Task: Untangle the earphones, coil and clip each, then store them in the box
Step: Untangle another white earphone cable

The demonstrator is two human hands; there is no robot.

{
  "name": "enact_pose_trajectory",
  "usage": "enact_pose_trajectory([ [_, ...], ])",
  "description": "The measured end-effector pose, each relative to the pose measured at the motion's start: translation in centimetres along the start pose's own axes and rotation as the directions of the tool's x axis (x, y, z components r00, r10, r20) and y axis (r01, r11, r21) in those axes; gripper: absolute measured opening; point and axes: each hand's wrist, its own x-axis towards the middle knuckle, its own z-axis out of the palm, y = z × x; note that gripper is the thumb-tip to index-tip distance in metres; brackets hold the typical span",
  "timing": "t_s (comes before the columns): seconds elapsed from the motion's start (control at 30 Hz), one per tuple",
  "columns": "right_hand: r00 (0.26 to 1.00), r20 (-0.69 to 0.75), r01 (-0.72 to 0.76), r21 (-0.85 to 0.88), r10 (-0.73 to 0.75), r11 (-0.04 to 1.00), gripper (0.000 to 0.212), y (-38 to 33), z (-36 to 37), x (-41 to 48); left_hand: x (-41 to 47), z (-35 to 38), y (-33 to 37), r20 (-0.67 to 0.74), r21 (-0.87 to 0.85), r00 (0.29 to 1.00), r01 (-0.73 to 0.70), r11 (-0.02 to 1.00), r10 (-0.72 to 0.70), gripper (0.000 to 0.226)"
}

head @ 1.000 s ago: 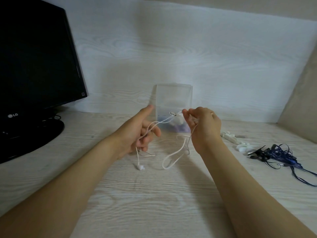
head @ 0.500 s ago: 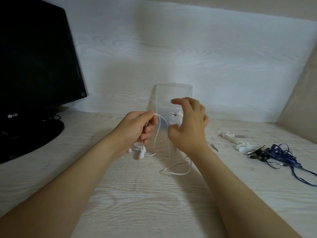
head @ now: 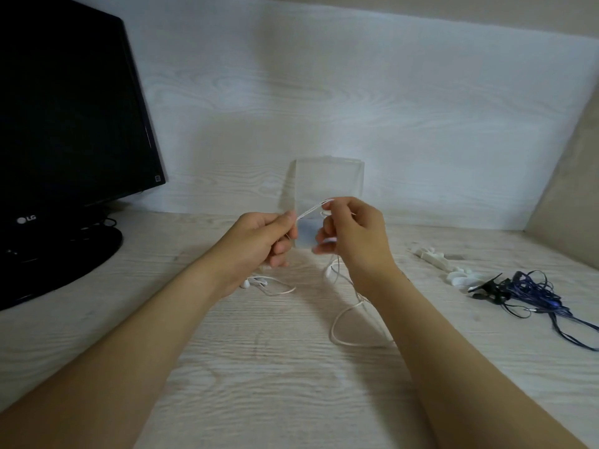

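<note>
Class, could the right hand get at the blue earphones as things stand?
Likely yes, once freed: the right hand pinches the white cable, but the blue earphones lie uncovered on its side.

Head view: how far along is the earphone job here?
Done: nothing clearly; what the box holds is blurred. In hand: left hand and right hand pinch the white earphones, cord taut between them, the rest trailing on the desk, uncoiled. Still to do: blue earphones lie tangled, clips unused beside them.

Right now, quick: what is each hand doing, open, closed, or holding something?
Left hand: closed, pinching the white earphone cable.
Right hand: closed, pinching the same cable, pulled taut between the two hands.
</note>
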Motion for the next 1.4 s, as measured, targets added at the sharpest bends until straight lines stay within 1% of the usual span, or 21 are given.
enact_pose_trajectory([
  [0.07,0.996,-0.066,-0.050,0.055,0.054,0.997,0.019,0.2,-0.3,0.2,0.1,0.0,0.0,0.002,-0.023,1.000,-0.010,1.000,0.010,0.037],
  [0.1,0.993,-0.101,-0.060,0.024,0.062,0.998,0.018,0.4,-0.4,0.4,0.1,0.0,0.0,0.009,-0.050,1.000,-0.013,0.999,0.013,0.037],
  [0.17,0.988,-0.154,-0.026,-0.192,-0.004,0.981,0.016,1.3,-0.7,0.8,0.3,0.0,0.0,0.033,-0.148,0.999,-0.002,0.989,0.007,0.034],
  [0.23,0.982,-0.148,0.033,-0.476,-0.117,0.879,0.014,2.0,-0.9,0.9,0.2,0.0,0.0,0.048,-0.242,0.999,0.009,0.970,0.003,0.031],
  [0.27,0.980,-0.119,0.065,-0.573,-0.162,0.817,0.015,2.3,-0.8,0.9,0.2,0.0,-0.1,0.043,-0.274,0.999,0.012,0.962,0.000,0.030],
  [0.33,0.977,-0.009,0.150,-0.679,-0.212,0.719,0.015,2.7,-0.6,0.6,0.2,0.1,0.0,0.006,-0.312,1.000,-0.008,0.950,0.010,0.026],
  [0.4,0.965,0.150,0.256,-0.726,-0.215,0.638,0.014,3.1,-0.2,0.4,0.3,0.0,-0.1,-0.053,-0.320,0.998,-0.046,0.946,0.031,0.023],
  [0.47,0.930,0.306,0.367,-0.728,-0.204,0.579,0.016,3.4,0.1,0.1,0.4,-0.2,-0.2,-0.105,-0.285,0.994,-0.072,0.956,0.043,0.021],
  [0.57,0.854,0.471,0.506,-0.647,-0.222,0.570,0.024,3.6,0.5,-0.3,0.3,-0.3,-0.3,-0.136,-0.205,0.989,-0.077,0.976,0.049,0.019],
  [0.63,0.826,0.521,0.536,-0.610,-0.214,0.584,0.028,3.5,0.6,-0.5,0.2,-0.2,-0.4,-0.142,-0.123,0.988,-0.079,0.989,0.062,0.020],
  [0.67,0.828,0.526,0.527,-0.606,-0.197,0.596,0.029,3.4,0.7,-0.7,0.2,-0.1,-0.5,-0.147,-0.042,0.986,-0.086,0.995,0.079,0.023],
  [0.73,0.863,0.486,0.439,-0.592,-0.136,0.675,0.026,3.0,0.9,-0.8,0.2,-0.1,-0.7,-0.151,0.129,0.980,-0.109,0.986,0.129,0.031],
  [0.83,0.930,0.366,0.220,-0.472,-0.037,0.854,0.021,2.0,0.9,-0.8,0.1,0.1,-0.7,-0.152,0.217,0.972,-0.142,0.966,0.177,0.032],
  [0.9,0.948,0.319,0.145,-0.409,-0.008,0.901,0.023,1.4,0.8,-1.0,0.1,0.2,-0.6,-0.161,0.231,0.969,-0.149,0.961,0.189,0.033],
  [0.97,0.950,0.311,0.123,-0.358,-0.006,0.925,0.026,0.7,0.8,-1.2,0.0,0.2,-0.6,-0.159,0.286,0.969,-0.141,0.948,0.192,0.033],
  [1.07,0.960,0.279,0.076,-0.211,-0.015,0.975,0.026,-0.3,0.7,-1.5,0.2,0.0,-1.1,-0.048,0.355,0.981,-0.159,0.921,0.188,0.035],
  [1.13,0.976,0.218,0.031,-0.152,0.003,0.988,0.027,-0.5,0.5,-1.2,0.2,0.3,-1.3,0.020,0.347,0.989,-0.142,0.927,0.144,0.035],
  [1.2,0.993,0.122,0.025,-0.173,-0.004,0.985,0.028,-0.1,0.2,-0.8,0.1,0.7,-1.1,0.036,0.336,0.995,-0.104,0.936,0.097,0.037],
  [1.27,0.998,0.034,0.066,-0.272,-0.059,0.960,0.027,0.6,-0.1,-0.3,0.0,1.0,-0.7,0.038,0.296,0.997,-0.076,0.952,0.068,0.036],
  [1.33,0.990,-0.025,0.115,-0.444,-0.141,0.888,0.024,1.2,-0.2,0.0,0.0,0.9,-0.3,0.022,0.218,0.998,-0.065,0.974,0.061,0.032],
  [1.4,0.978,-0.019,0.160,-0.560,-0.206,0.813,0.018,1.4,-0.3,0.1,0.2,0.8,-0.1,-0.001,0.115,0.999,-0.053,0.992,0.053,0.029],
])
